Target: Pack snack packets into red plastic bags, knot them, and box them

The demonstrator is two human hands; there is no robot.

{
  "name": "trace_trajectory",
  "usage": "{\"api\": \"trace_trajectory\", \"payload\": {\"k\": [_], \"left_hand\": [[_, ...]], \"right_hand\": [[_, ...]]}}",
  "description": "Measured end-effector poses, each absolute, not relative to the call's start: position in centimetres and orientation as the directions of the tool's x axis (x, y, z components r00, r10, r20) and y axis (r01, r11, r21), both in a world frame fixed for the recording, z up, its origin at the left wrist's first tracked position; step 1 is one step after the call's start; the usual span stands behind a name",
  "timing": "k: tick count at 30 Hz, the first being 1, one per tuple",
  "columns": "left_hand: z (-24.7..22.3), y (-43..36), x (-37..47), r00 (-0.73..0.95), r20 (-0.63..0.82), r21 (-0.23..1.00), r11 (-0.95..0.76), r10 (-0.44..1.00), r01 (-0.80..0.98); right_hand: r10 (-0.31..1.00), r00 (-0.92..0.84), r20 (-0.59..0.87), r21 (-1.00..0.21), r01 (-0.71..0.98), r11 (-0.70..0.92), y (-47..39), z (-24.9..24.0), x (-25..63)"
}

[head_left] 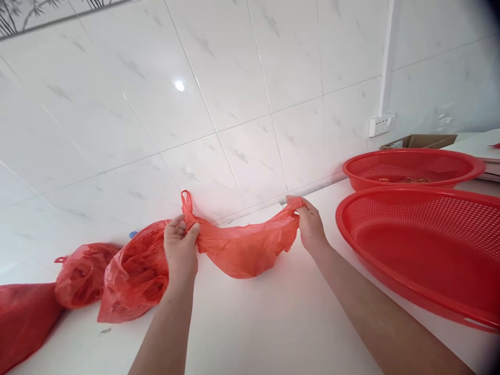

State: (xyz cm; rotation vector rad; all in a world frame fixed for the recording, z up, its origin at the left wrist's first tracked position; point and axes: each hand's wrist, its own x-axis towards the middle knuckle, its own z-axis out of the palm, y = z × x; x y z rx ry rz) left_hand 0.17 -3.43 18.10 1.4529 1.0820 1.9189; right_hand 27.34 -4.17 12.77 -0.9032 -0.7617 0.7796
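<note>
- Red thin plastic bag hangs between the two hands, in front of the person over the white surface; whether its sagging underside touches down cannot be told.
- Left hand: thumb and fingers pinch one end of the bag, just beneath an upright handle loop.
- Right hand: it pinches the bunched opposite end, some fingers hidden behind the plastic.
- Done, as far as shows: the bag is held at both ends, its upper edge drawn out into a shallow curve.
- Not done: the ends are well apart and no knot shows. Whether anything lies inside cannot be told, so this looks like a midway stage of handling.
- To the left, a crumpled red bag, a smaller bunched bag and a bulging bag rest in a row, out of both hands.
- To the right, neither the near red basket nor the far red basket is being touched.
</note>
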Motion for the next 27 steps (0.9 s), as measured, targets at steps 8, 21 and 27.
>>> {"api": "trace_trajectory", "payload": {"k": [8, 21, 27], "left_hand": [[21.9, -5.7, 1.9, -0.104, 0.624, 0.781, -0.620, 0.774, 0.076], [13.5, -7.6, -3.4, -0.244, 0.493, 0.868, -0.452, 0.835, 0.207], [7.9, -8.0, -2.0, 0.078, 0.260, 0.954, -0.269, 0.962, 0.130]], "right_hand": [[0.937, 0.343, 0.057, -0.639, -0.709, 0.298, -6.1, 15.6, 28.2], [0.966, -0.117, 0.229, -0.879, -0.452, 0.153, -4.2, 10.2, 30.6], [0.791, -0.587, 0.175, -0.971, -0.235, 0.040, -4.8, 6.8, 31.4]]}}
